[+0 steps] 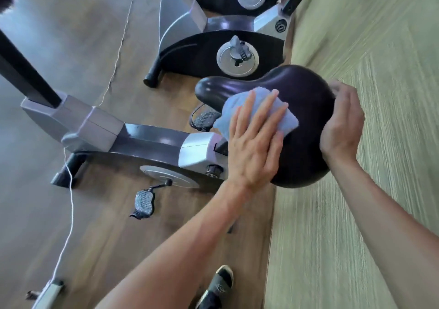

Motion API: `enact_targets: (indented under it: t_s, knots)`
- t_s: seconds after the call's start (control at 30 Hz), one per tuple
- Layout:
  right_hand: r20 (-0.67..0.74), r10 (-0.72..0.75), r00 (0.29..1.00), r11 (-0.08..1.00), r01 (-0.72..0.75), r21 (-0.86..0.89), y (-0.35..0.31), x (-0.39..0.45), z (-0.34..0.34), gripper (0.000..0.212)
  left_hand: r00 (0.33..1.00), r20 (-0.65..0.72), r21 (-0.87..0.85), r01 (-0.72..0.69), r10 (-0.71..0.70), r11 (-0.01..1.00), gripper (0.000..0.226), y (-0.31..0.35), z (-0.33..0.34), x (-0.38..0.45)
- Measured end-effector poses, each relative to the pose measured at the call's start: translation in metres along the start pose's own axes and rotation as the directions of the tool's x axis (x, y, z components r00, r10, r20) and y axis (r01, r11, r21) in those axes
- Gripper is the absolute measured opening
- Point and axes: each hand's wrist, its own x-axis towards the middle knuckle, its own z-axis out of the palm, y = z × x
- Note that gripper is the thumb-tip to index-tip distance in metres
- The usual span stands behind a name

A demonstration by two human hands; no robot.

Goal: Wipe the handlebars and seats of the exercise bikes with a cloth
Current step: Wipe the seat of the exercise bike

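Brown wood floor point(107, 213) fills the left of the frame, pale green carpet point(380, 47) the right. 2 exercise bikes point(152, 142) stand left and top, a white cord point(71, 213) trailing past. At centre, the left hand point(255, 147) presses spread fingers flat on a blue cloth point(240, 109) atop the black seat point(306, 90); the right hand point(342, 123) grips the seat's right edge.

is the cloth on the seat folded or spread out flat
Folded. The blue cloth shows a thick doubled edge and sits as a compact pad under the flat left hand on the black seat.

Bare forearms — no sleeves; dark sandal point(217, 287), pale trim.
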Motion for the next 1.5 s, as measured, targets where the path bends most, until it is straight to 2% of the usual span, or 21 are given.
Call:
enact_targets:
  t_s: [0.2,0.3,0.37,0.5,0.57,0.63,0.7,0.77,0.87,0.93,1.03,1.07,1.13,1.17,1.2,1.27,1.33,1.37,1.43,1.47,1.5]
  knots:
    - [0.028,-0.053,0.998,0.996,0.055,-0.076,0.001,0.000,-0.002,0.046,0.913,0.177,-0.070,-0.361,0.368,0.930,0.048,-0.004,-0.011,-0.036]
    - [0.049,-0.039,0.998,0.997,0.043,-0.069,0.000,0.001,0.000,0.045,0.995,0.017,-0.020,-0.101,0.101,0.995,0.046,-0.014,-0.002,0.004]
    - [0.058,-0.041,0.997,0.996,0.046,-0.076,0.001,0.001,-0.001,0.046,0.996,-0.050,-0.043,0.070,-0.072,0.997,0.047,0.005,0.004,-0.005]
    - [0.043,0.008,0.999,1.000,-0.008,-0.018,0.005,0.003,-0.001,0.047,0.975,0.082,-0.098,-0.197,0.205,0.976,0.049,0.016,-0.003,-0.059]
    - [0.043,0.017,0.999,1.000,-0.016,-0.017,0.003,0.002,-0.002,0.048,0.968,0.071,-0.076,-0.237,0.242,0.969,0.049,-0.008,-0.005,-0.043]
    - [0.078,-0.011,0.997,0.998,0.016,-0.057,-0.001,0.000,-0.002,0.048,0.997,-0.047,-0.002,-0.061,0.061,0.998,0.048,-0.026,-0.003,-0.002]
    - [0.102,-0.055,0.993,0.992,0.066,-0.110,-0.006,-0.002,-0.001,0.048,0.972,-0.171,0.079,0.174,-0.158,0.982,0.047,-0.035,-0.004,0.035]
    - [0.105,-0.082,0.991,0.982,0.099,-0.160,-0.009,-0.002,0.001,0.048,0.950,-0.212,0.091,0.251,-0.227,0.964,0.046,-0.028,0.000,0.044]
    - [0.124,-0.082,0.989,0.979,0.103,-0.174,-0.008,-0.003,0.000,0.049,0.985,-0.123,0.008,0.126,-0.124,0.992,0.045,0.010,0.007,0.002]
    - [0.127,-0.104,0.986,0.980,0.124,-0.157,-0.008,-0.004,-0.001,0.048,0.998,0.062,-0.027,-0.020,0.021,0.999,0.046,0.028,0.002,-0.036]
    - [0.112,-0.087,0.990,0.982,0.103,-0.156,-0.008,-0.004,-0.002,0.049,0.940,0.197,0.017,-0.288,0.279,0.958,0.051,-0.014,-0.013,-0.017]
    - [0.104,-0.087,0.991,0.981,0.104,-0.163,-0.008,-0.005,-0.001,0.049,0.946,0.199,0.074,-0.276,0.257,0.958,0.052,-0.033,-0.016,0.006]
    - [0.105,-0.083,0.991,0.979,0.101,-0.178,-0.009,-0.004,0.000,0.050,0.998,0.059,0.196,-0.026,0.015,0.980,0.049,-0.047,-0.021,0.048]
    - [0.107,-0.077,0.991,0.979,0.095,-0.182,-0.010,-0.004,0.001,0.050,0.993,-0.003,0.176,0.117,-0.118,0.977,0.046,-0.035,-0.017,0.050]
    - [0.108,-0.076,0.991,0.979,0.095,-0.180,-0.011,-0.005,0.001,0.050,0.993,0.006,0.128,0.117,-0.119,0.985,0.044,-0.020,-0.007,0.041]
    - [0.098,-0.094,0.991,0.981,0.109,-0.158,-0.010,-0.005,-0.001,0.049,0.974,0.174,-0.015,-0.146,0.146,0.989,0.045,0.010,-0.001,0.001]
    - [0.064,-0.054,0.996,0.991,0.061,-0.116,-0.011,-0.005,-0.002,0.048,0.880,0.297,-0.071,-0.366,0.370,0.928,0.048,-0.012,-0.010,-0.002]
    - [0.040,-0.022,0.999,0.995,0.026,-0.097,-0.012,-0.006,-0.003,0.047,0.896,0.272,-0.011,-0.361,0.351,0.932,0.049,-0.029,-0.012,0.017]
    - [0.023,0.042,0.999,0.996,-0.040,-0.082,-0.015,-0.008,-0.002,0.046,0.987,0.158,0.149,-0.047,0.023,0.988,0.048,-0.033,-0.015,0.054]
    - [0.025,0.056,0.998,0.995,-0.054,-0.085,-0.015,-0.010,-0.003,0.046,0.988,0.123,0.179,0.070,-0.093,0.981,0.048,-0.023,-0.010,0.055]
    - [0.036,0.051,0.998,0.994,-0.048,-0.096,-0.015,-0.011,-0.004,0.047,0.983,0.177,0.146,0.027,-0.053,0.989,0.049,-0.009,-0.003,0.045]
